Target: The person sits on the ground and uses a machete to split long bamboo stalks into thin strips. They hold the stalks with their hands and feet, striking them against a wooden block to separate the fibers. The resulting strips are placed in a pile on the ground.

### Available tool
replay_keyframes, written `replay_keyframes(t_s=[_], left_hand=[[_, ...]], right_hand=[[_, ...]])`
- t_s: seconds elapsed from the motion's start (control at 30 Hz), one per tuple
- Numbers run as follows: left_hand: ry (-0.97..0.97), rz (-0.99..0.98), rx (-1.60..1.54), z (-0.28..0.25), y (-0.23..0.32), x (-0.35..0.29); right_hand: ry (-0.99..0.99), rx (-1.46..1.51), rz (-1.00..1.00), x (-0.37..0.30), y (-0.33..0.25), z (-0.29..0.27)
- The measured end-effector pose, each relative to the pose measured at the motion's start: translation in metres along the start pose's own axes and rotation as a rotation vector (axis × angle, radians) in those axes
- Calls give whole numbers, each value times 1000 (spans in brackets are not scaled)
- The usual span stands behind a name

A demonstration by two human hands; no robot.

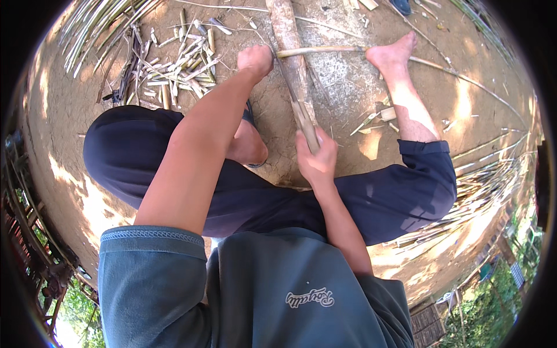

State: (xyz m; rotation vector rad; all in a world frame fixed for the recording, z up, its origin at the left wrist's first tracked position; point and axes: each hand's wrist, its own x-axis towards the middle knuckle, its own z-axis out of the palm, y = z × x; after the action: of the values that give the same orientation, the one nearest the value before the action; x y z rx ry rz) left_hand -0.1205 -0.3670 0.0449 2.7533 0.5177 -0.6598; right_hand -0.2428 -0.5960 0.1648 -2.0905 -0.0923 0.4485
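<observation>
Holding blade (287, 82) above sun-dappled earth (64, 136).

Pale cursive lettering (310, 298) runs across the blue-green shirt (261, 261).

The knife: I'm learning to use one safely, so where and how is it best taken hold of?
Probably by the wooden handle, coming from the body side, where the right hand grips it. The handle points back toward the body, while the knife's long, thin blade points away and lies close to the left hand.
</observation>
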Motion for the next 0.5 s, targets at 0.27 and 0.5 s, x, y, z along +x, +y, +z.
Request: replay_keyframes(t_s=[0.27,0.5], left_hand=[[13,-44,16,5,-6,5],[42,7,6,12,-1,7]], right_hand=[[-13,20,39,-73,-10,-42],[9,8,11,7,3,7]])
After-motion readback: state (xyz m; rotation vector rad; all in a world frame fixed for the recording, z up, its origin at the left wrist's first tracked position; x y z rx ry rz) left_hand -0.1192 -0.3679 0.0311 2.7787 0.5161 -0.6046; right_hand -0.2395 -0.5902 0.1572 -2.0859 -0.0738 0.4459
